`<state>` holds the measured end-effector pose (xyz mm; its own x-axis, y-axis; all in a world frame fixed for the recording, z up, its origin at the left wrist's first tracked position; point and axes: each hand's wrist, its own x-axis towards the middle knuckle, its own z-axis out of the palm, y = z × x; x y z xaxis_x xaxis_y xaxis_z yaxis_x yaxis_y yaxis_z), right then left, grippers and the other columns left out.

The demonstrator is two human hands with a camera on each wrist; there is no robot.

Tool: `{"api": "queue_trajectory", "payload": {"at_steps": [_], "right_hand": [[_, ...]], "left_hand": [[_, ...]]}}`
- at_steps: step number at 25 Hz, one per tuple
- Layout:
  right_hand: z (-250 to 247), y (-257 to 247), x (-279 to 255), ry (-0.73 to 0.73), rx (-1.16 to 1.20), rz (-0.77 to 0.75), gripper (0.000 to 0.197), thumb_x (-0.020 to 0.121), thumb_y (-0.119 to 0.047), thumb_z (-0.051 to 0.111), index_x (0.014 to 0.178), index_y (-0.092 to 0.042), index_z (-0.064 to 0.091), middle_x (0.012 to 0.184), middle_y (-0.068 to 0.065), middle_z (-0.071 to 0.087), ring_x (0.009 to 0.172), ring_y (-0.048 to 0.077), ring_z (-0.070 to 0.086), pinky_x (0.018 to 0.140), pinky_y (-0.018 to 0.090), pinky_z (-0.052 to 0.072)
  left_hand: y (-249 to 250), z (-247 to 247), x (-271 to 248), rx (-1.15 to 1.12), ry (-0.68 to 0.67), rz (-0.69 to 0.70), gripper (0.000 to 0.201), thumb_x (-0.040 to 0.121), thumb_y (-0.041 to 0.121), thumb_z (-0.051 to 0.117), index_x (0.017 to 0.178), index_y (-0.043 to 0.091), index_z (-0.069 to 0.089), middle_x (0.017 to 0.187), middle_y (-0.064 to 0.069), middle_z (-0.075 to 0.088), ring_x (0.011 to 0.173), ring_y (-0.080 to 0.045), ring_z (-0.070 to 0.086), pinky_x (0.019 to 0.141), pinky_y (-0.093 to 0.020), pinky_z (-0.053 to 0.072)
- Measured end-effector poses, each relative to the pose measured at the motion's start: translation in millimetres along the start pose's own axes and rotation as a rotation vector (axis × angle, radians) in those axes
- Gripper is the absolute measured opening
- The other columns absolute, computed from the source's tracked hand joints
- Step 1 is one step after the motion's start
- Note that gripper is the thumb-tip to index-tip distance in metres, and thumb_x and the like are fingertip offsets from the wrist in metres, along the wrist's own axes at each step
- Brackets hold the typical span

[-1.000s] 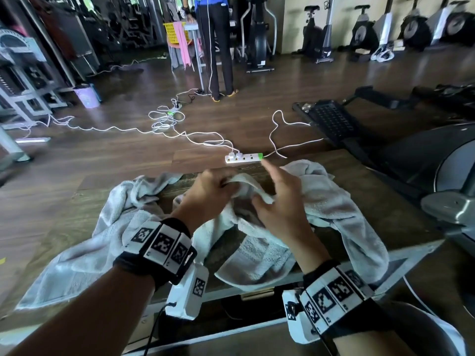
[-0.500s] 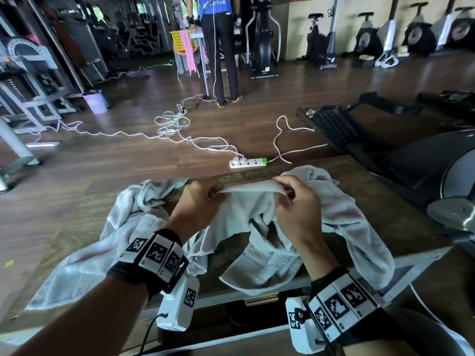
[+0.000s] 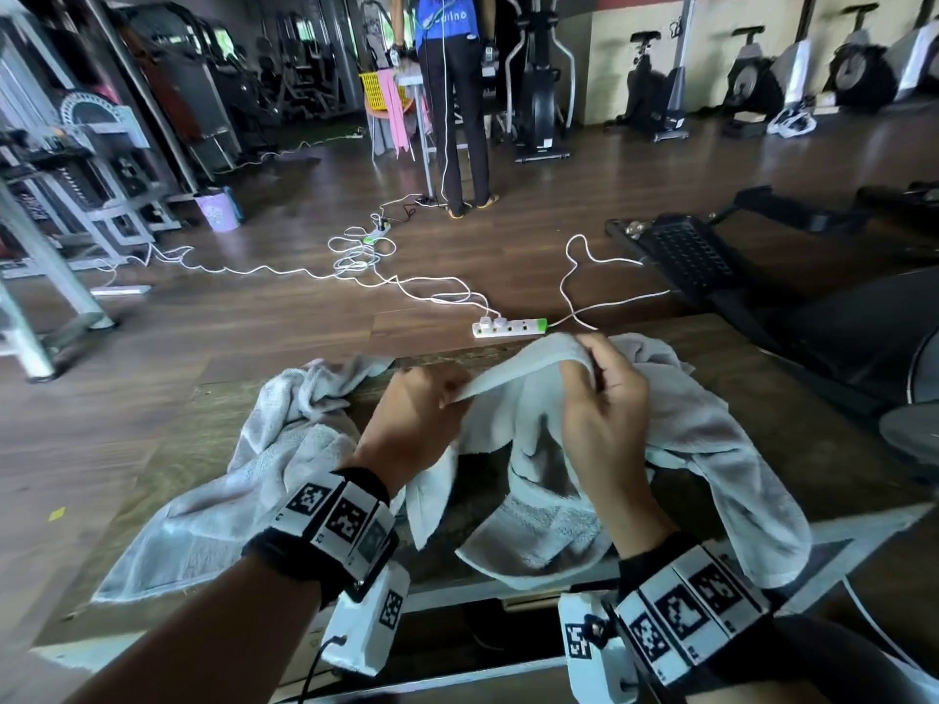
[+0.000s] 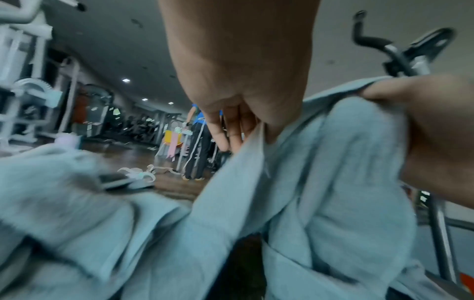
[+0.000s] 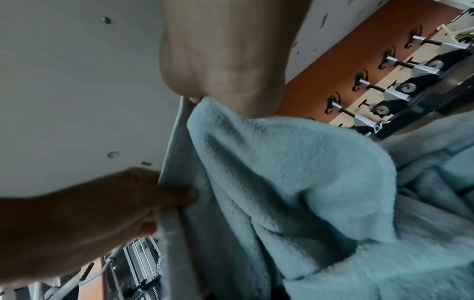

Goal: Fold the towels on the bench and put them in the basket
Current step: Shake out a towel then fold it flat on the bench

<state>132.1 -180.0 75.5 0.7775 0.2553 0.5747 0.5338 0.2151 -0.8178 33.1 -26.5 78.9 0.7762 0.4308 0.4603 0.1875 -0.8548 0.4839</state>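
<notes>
Both hands have spread apart, left hand [image 3: 414,416] and right hand [image 3: 604,406] pinching towel [image 3: 513,370] edge taut.

A white power strip [image 3: 509,328] lay on the wooden floor [image 3: 264,327]; a person in blue [image 3: 447,22] stood beyond, exercise bikes [image 3: 655,88] along the wall.

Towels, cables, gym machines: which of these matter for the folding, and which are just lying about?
Part of the job:
- held towel, its hem pinched by the left hand and right hand
- second towel, crumpled on the left
- bench

Just lying about:
- power strip
- cables
- exercise bikes
- purple bin
- standing person
</notes>
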Motion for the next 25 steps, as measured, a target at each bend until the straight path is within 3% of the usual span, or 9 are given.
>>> {"api": "queue_trajectory", "payload": {"at_steps": [4,7,11,13,17,20,22,24,25], "right_hand": [[-10.0,24.6,5.2,0.005,-0.204,0.238,0.015,0.089,-0.013,0.06,0.104,-0.013,0.061,0.086,-0.005,0.063,0.076,0.004,0.058,0.07,0.031,0.048],[-1.3,33.0,-4.0,-0.273,-0.419,-0.008,0.056,0.08,-0.04,0.07,0.129,-0.017,0.057,0.119,0.0,0.065,0.11,0.016,0.058,0.096,0.035,0.047],[6.0,26.5,-8.5,-0.231,-0.362,-0.15,0.019,0.09,-0.03,0.054,0.088,-0.018,0.069,0.071,-0.003,0.065,0.062,0.018,0.061,0.057,0.04,0.052],[-1.3,26.4,-0.6,-0.089,-0.279,-0.049,0.02,0.094,-0.025,0.053,0.09,-0.014,0.069,0.07,0.0,0.064,0.062,0.021,0.06,0.055,0.04,0.052],[-12.8,34.6,9.7,-0.109,-0.345,0.211,0.016,0.091,-0.019,0.062,0.105,-0.012,0.067,0.092,0.002,0.069,0.087,0.017,0.064,0.077,0.037,0.053],[-1.8,33.7,-0.8,-0.35,-0.518,0.064,0.057,0.08,-0.034,0.074,0.132,-0.019,0.057,0.121,0.001,0.065,0.115,0.016,0.055,0.1,0.038,0.046],[10.8,28.9,-8.9,-0.368,-0.377,-0.056,0.04,0.08,-0.035,0.072,0.118,-0.024,0.066,0.105,-0.005,0.07,0.1,0.01,0.059,0.09,0.036,0.048],[15.3,24.8,-12.6,-0.318,-0.227,-0.076,0.011,0.088,-0.026,0.069,0.083,-0.017,0.066,0.07,-0.007,0.062,0.065,0.007,0.053,0.062,0.032,0.046],[14.1,22.6,-13.0,-0.277,-0.213,-0.055,0.022,0.091,-0.024,0.068,0.074,-0.013,0.061,0.059,-0.005,0.054,0.055,0.007,0.045,0.053,0.029,0.039]], "left_hand": [[-13.1,-11.5,6.3,-0.06,0.114,-0.155,0.01,0.074,0.003,0.06,0.072,0.006,0.069,0.062,-0.012,0.064,0.056,-0.016,0.054,0.055,-0.034,0.044],[13.3,-21.9,21.5,-0.058,-0.073,0.043,0.023,0.069,0.004,0.055,0.08,0.012,0.073,0.069,-0.003,0.069,0.064,-0.011,0.061,0.058,-0.025,0.048],[15.9,-25.9,27.2,0.044,-0.197,0.138,0.014,0.075,0.004,0.069,0.078,0.016,0.074,0.062,0.013,0.057,0.056,0.008,0.053,0.059,-0.012,0.043],[-5.0,-31.8,22.9,0.089,-0.143,0.028,0.006,0.077,0.007,0.072,0.076,0.013,0.074,0.06,0.011,0.054,0.06,-0.006,0.059,0.061,-0.021,0.046],[-28.3,-42.3,13.0,-0.08,-0.089,-0.307,0.022,0.087,0.022,0.072,0.073,0.005,0.069,0.056,0.0,0.051,0.05,-0.014,0.046,0.048,-0.021,0.04],[-9.8,-41.1,9.6,-0.141,-0.13,-0.232,0.03,0.09,0.027,0.068,0.067,0.009,0.062,0.052,0.009,0.043,0.045,-0.004,0.034,0.045,-0.019,0.032],[11.9,-34.2,8.6,-0.155,-0.223,-0.132,0.037,0.089,0.032,0.069,0.062,0.011,0.056,0.049,0.012,0.038,0.045,-0.003,0.031,0.045,-0.017,0.027],[26.9,-24.2,7.7,-0.202,-0.225,-0.108,0.038,0.086,0.036,0.073,0.07,0.005,0.057,0.055,0.008,0.042,0.048,-0.004,0.032,0.045,-0.017,0.029],[30.7,-20.4,6.6,-0.229,-0.194,-0.106,0.038,0.084,0.037,0.075,0.074,0.004,0.057,0.058,0.004,0.044,0.049,-0.005,0.034,0.046,-0.018,0.031]]}}
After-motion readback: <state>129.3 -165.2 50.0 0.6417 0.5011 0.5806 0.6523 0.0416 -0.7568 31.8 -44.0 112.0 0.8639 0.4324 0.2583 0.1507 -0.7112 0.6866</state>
